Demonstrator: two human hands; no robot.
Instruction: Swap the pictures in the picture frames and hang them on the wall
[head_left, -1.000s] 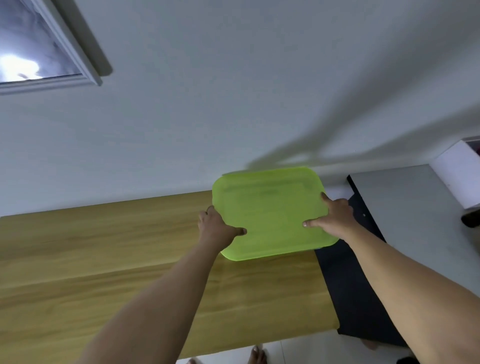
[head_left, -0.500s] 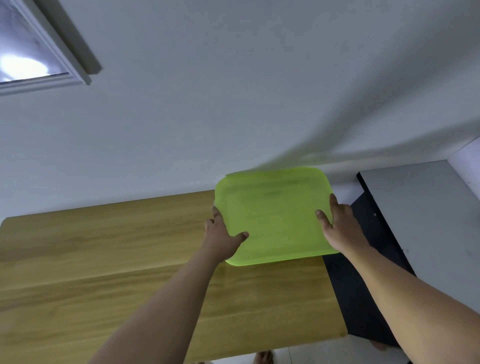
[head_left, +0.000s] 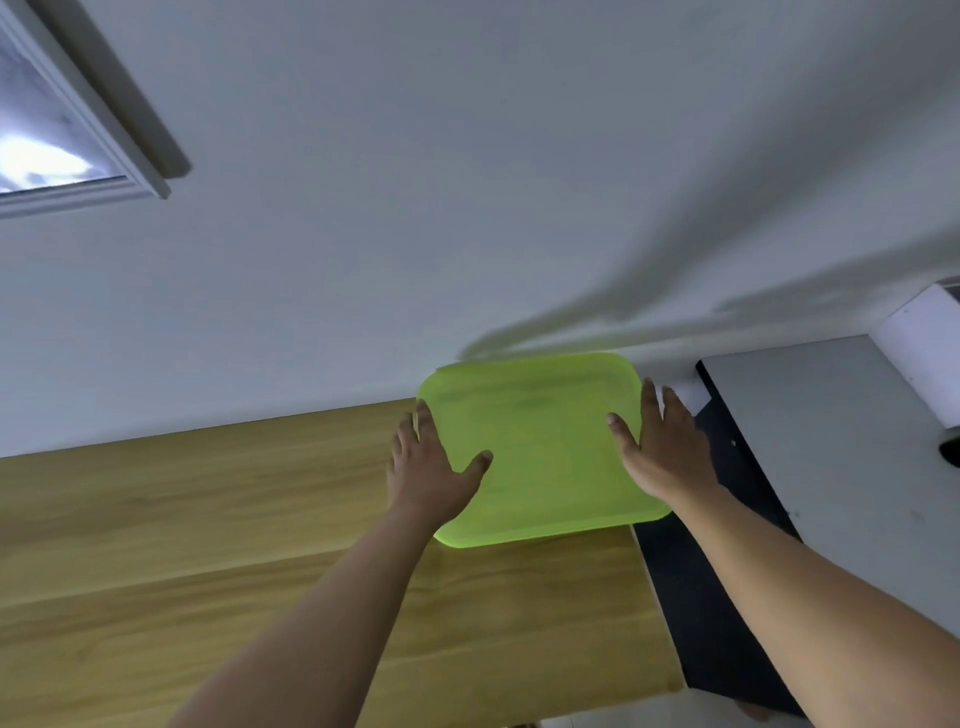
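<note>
A lime-green square tray (head_left: 540, 441) with rounded corners lies at the far right end of the wooden table (head_left: 208, 545), against the wall. My left hand (head_left: 428, 467) holds its left edge, thumb on top of the tray. My right hand (head_left: 662, 447) lies along its right edge with fingers stretched toward the wall and thumb on the tray. A white-framed picture (head_left: 67, 130) hangs on the wall at the upper left, glare hiding its image.
A grey-topped, dark-edged table (head_left: 831, 467) stands to the right of the wooden one. A white box (head_left: 930, 343) sits at its far right corner beside a dark object (head_left: 950, 449). The white wall (head_left: 467, 182) fills the upper view.
The tray has stayed at the table's far right end. My right hand slid from gripping the tray's edge to lying along it with fingers pointing at the wall. The view shifted slightly.
</note>
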